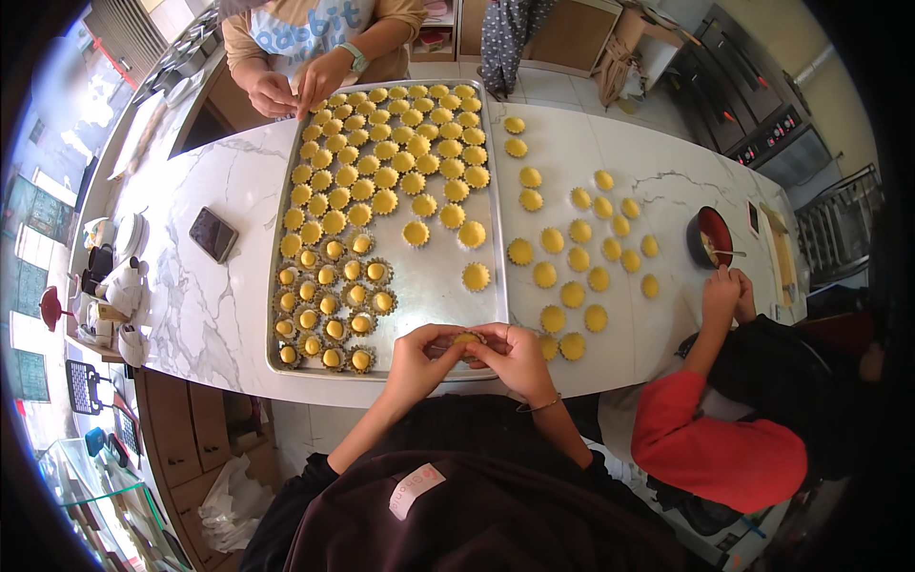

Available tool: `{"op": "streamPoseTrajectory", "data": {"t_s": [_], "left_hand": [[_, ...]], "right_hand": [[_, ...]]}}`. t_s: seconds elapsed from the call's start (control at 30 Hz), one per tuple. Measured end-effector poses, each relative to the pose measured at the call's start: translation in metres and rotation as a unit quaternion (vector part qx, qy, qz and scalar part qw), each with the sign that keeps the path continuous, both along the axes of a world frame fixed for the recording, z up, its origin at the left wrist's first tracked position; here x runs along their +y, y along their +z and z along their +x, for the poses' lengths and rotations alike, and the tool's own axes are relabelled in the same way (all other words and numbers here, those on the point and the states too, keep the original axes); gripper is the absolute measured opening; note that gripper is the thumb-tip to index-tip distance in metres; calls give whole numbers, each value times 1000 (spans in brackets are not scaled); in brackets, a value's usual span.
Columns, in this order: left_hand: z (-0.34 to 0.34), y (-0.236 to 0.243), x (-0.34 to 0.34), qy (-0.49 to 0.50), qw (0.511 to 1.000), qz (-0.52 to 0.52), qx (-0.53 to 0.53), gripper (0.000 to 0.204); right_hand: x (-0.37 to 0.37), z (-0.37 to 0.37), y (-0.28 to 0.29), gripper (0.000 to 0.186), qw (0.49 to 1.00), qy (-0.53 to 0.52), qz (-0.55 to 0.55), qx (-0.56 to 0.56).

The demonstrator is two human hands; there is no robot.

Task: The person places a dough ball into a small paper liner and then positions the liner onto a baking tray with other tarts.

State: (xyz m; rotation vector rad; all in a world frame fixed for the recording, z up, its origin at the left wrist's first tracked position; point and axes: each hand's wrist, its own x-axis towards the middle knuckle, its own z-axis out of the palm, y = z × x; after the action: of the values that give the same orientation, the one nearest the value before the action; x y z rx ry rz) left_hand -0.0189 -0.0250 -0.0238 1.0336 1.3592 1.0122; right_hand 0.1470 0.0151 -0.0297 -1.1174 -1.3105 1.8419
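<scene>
We hold one small fluted tart mould lined with yellow dough (466,339) at the near edge of the large rectangular metal baking tray (434,286), at six o'clock. Our left hand (424,351) and right hand (513,355) meet around it, fingertips pinching its rim. We judge that even thumb pressure, turning the mould bit by bit, keeps the wall uniform. At nine o'clock sit finished shells (329,305); at three o'clock, flat dough rounds (572,291) lie on the white marble tabletop (219,305).
</scene>
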Motion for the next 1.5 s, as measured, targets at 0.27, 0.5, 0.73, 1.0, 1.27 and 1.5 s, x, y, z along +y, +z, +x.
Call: {"op": "streamPoseTrajectory", "data": {"t_s": [0.27, 0.5, 0.73, 1.0, 1.27, 1.5], "left_hand": [[1, 5, -1, -8, 999, 3, 41, 23], [2, -1, -1, 15, 997, 60, 43, 22], [5, 10, 1, 20, 994, 79, 67, 20], [2, 8, 0, 16, 992, 78, 97, 21], [5, 4, -2, 15, 994, 98, 45, 23], [3, 17, -1, -25, 977, 116, 178, 27]], "right_hand": [[-1, 0, 5, 20, 998, 18, 33, -55], [-1, -1, 5, 20, 999, -3, 25, -46], [-2, -2, 4, 23, 997, 6, 40, -59], [-4, -1, 9, 23, 1000, 13, 9, -24], [-2, 3, 13, 29, 998, 16, -61, 9], [-4, -1, 13, 22, 978, -11, 165, -126]]}}
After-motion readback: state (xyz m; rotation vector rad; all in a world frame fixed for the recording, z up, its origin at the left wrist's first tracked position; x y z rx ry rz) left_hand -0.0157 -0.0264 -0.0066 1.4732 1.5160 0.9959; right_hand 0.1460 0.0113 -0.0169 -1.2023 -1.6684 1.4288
